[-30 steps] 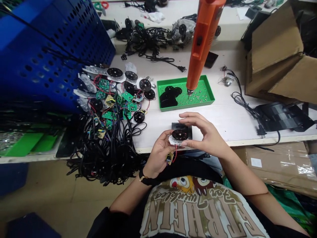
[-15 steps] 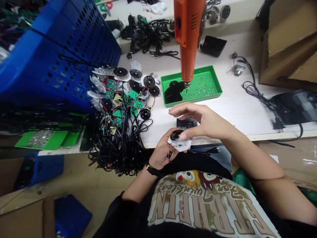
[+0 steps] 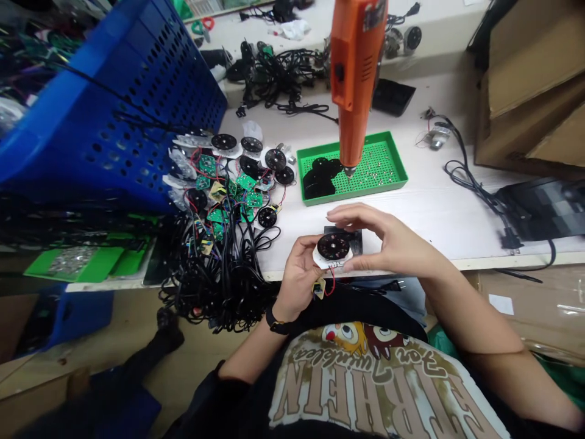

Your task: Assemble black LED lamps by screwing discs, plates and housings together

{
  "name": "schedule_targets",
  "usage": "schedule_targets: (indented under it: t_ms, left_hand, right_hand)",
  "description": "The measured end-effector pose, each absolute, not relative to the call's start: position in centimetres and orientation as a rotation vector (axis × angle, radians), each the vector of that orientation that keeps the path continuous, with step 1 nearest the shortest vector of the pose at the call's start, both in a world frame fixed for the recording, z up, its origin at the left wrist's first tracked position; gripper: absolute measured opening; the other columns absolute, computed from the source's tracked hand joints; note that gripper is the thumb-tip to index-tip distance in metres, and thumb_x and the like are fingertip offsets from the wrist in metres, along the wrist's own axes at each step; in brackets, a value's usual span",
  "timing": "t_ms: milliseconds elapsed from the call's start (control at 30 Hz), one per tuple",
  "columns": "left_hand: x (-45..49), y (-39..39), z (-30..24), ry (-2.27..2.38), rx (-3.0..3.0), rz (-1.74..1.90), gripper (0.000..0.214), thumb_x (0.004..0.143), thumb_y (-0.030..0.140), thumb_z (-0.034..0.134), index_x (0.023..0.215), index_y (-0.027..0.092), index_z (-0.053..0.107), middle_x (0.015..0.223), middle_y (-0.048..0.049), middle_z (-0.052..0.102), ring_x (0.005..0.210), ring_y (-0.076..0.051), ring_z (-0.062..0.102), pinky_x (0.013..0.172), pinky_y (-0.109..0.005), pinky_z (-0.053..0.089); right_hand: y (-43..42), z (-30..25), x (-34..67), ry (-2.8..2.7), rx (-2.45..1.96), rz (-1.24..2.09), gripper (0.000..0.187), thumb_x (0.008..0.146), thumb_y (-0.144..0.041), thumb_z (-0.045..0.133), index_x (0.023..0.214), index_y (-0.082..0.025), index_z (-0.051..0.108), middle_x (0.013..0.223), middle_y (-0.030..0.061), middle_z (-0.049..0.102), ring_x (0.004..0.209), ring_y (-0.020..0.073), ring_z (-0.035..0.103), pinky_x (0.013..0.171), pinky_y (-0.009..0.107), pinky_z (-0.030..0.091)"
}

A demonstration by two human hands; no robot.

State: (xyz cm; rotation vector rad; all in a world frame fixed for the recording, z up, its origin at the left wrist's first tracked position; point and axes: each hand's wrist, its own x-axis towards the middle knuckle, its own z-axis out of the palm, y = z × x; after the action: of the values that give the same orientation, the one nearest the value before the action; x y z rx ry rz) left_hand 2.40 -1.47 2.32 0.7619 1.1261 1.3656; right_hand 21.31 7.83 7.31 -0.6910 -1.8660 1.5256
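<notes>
Head view: a round black disc on a white backing (image 3: 333, 247) was gripped by the left hand (image 3: 299, 277) just over a black plastic fixture (image 3: 355, 242), while the right hand (image 3: 388, 247) was curved around the disc, whether it was closing on it being impossible to tell.

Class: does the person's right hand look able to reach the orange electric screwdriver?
Probably yes: the right hand only steadies the black disc, and the orange electric screwdriver hangs just ahead over the green tray, with nothing in between.
</notes>
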Motion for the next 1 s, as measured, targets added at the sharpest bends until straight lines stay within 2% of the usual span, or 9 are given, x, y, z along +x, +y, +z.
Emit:
schedule_targets:
  t_ms: [133,267,367,467,533,600,700,833,1000]
  left_hand:
    - [2.5,-1.3,2.4,1.129,0.914,1.322,0.041,0.078,0.028,0.09,0.115,0.022,0.071,0.114,-0.0065,0.073,0.111,-0.022,0.07,0.095,-0.03,0.058]
    - [1.6,-2.4,3.6,1.305,1.064,1.136,0.053,0.089,0.028,0.077,0.14,0.025,0.063,0.145,-0.0135,0.058,0.125,-0.026,0.065,0.082,-0.029,0.063]
    - [0.5,-3.3,4.6,1.454,1.175,1.023,0.049,0.093,0.027,0.072,0.141,0.024,0.063,0.134,-0.0129,0.064,0.105,-0.022,0.07,0.074,-0.027,0.062]
    - [-0.1,-3.4,4.7,1.534,1.25,0.964,0.044,0.091,0.026,0.075,0.135,0.023,0.069,0.109,-0.0081,0.076,0.087,-0.02,0.072,0.081,-0.031,0.059]
    - [-0.1,-2.7,4.4,1.596,1.347,1.024,0.034,0.086,0.025,0.081,0.12,0.023,0.076,0.105,-0.0076,0.077,0.097,-0.025,0.071,0.096,-0.038,0.057]
    - [0.0,-1.6,3.9,1.609,1.462,1.129,0.034,0.08,0.027,0.087,0.113,0.025,0.079,0.114,-0.0087,0.076,0.115,-0.03,0.067,0.111,-0.046,0.049]
    - [0.5,0.0,2.9,1.436,1.552,1.159,0.048,0.08,0.029,0.088,0.126,0.026,0.074,0.135,-0.0105,0.07,0.135,-0.033,0.059,0.123,-0.052,0.039]
    - [0.9,1.1,1.4,1.278,1.536,1.09,0.049,0.086,0.029,0.084,0.133,0.028,0.07,0.144,-0.0102,0.067,0.148,-0.032,0.051,0.127,-0.053,0.034]
    - [1.3,1.1,0.2,1.384,1.672,1.09,0.043,0.088,0.032,0.082,0.129,0.027,0.071,0.132,-0.0118,0.071,0.138,-0.034,0.056,0.118,-0.055,0.043]
  right_hand:
    - [6.3,5.9,22.2,-1.976,-0.865,1.392,0.065,0.077,-0.038,0.091,0.136,-0.028,0.067,0.133,0.0081,0.074,0.113,0.0268,0.074,0.102,0.045,0.062]
    - [6.0,3.8,22.2,-2.064,-0.965,1.071,0.055,0.083,-0.032,0.087,0.134,-0.025,0.069,0.128,0.0105,0.077,0.117,0.0301,0.073,0.104,0.049,0.06]
    - [6.3,2.4,21.8,-2.124,-0.954,0.973,0.054,0.085,-0.029,0.085,0.136,-0.025,0.068,0.125,0.0119,0.077,0.115,0.0309,0.072,0.1,0.051,0.06]
    - [6.4,1.5,21.4,-2.127,-0.939,0.933,0.055,0.085,-0.033,0.085,0.137,-0.027,0.067,0.122,0.0111,0.077,0.113,0.0311,0.07,0.098,0.052,0.06]
    - [6.2,1.4,21.3,-2.142,-0.939,0.913,0.054,0.085,-0.035,0.085,0.136,-0.028,0.068,0.12,0.011,0.077,0.112,0.0315,0.068,0.098,0.053,0.059]
    - [6.0,1.6,21.6,-2.175,-0.939,0.923,0.055,0.085,-0.038,0.085,0.137,-0.029,0.066,0.124,0.0117,0.075,0.116,0.0328,0.066,0.101,0.056,0.057]
    - [6.2,2.8,22.4,-2.169,-0.949,0.945,0.066,0.08,-0.048,0.087,0.139,-0.031,0.063,0.134,0.0124,0.068,0.127,0.0346,0.062,0.109,0.058,0.053]
    - [8.6,5.2,22.6,-1.79,-1.085,0.782,0.062,0.085,-0.05,0.082,0.139,-0.034,0.058,0.14,0.011,0.06,0.13,0.0307,0.06,0.112,0.053,0.052]
    - [14.3,8.2,18.6,-1.557,-0.955,0.725,0.085,0.09,-0.06,0.07,0.158,-0.04,0.024,0.163,0.0123,0.036,0.141,0.0307,0.052,0.117,0.052,0.048]
